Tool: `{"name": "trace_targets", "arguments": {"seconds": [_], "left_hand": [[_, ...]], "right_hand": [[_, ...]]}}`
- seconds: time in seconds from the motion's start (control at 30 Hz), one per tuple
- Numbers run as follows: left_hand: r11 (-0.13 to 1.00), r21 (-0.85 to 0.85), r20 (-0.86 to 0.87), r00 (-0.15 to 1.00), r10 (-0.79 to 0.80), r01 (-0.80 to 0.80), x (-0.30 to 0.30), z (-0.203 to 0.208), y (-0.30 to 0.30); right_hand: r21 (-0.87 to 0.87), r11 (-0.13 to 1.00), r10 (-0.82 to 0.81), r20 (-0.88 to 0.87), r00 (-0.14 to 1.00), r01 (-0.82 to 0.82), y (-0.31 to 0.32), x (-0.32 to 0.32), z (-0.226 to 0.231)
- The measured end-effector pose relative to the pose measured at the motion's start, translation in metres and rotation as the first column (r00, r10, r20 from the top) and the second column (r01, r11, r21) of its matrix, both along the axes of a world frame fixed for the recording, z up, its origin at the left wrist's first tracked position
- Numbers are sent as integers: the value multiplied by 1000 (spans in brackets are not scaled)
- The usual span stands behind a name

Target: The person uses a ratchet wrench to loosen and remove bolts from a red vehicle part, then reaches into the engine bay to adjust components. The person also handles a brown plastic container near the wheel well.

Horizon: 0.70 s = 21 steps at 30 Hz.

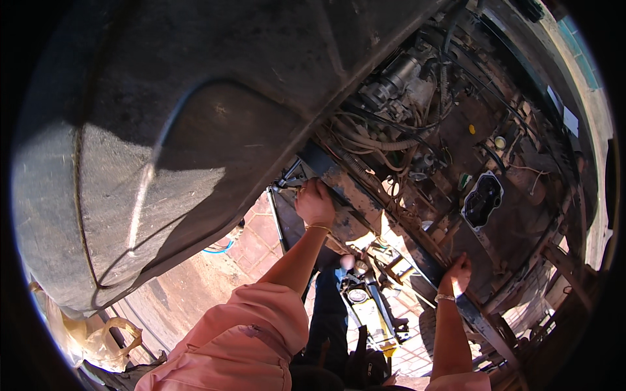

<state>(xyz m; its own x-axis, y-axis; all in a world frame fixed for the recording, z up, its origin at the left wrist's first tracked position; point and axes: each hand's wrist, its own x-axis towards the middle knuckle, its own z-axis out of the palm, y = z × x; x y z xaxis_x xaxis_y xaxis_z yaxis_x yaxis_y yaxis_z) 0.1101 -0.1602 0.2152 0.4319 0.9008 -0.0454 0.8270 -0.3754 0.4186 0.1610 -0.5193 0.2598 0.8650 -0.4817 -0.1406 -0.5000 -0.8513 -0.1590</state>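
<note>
A large dark cab panel (215,130), tilted up, fills the left and top of the head view. Beside its lower edge my left hand (315,203) is closed near a metal joint and rod (285,177). What its fingers hold is hidden behind the hand. A long slim silver bar (276,220) runs down from that joint. My right hand (455,277) grips the upper edge of a dark vehicle frame rail (427,266), fingers curled over it. Beyond the rail lies a black oil-pan-like part (482,201) with a light, scalloped rim.
Hoses and wiring (385,140) run beside a metal engine-bay component (399,77) at the upper right. Below me a yellow-and-grey floor jack (375,316) stands on brick paving (257,241). A plastic bag (107,345) lies at the lower left.
</note>
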Motion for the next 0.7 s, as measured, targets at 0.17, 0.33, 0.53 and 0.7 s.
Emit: {"name": "trace_targets", "arguments": {"seconds": [0.17, 0.33, 0.53, 0.7], "left_hand": [[1000, 22, 39, 999, 4, -5, 0, 0, -1], [1000, 2, 21, 1000, 2, -2, -1, -1, 0], [999, 35, 37, 999, -10, 8, -2, -6, 1], [999, 38, 50, 999, -7, 5, -2, -7, 0]], "right_hand": [[95, 994, -46, -81, 996, 54, 0, 2, 5], [83, 996, -31, -82, 996, 38, 1, 3, 8], [41, 999, -17, -30, 999, 18, 2, 1, 4], [4, 1000, 4, 12, 1000, -4, 1, -1, 0]]}}
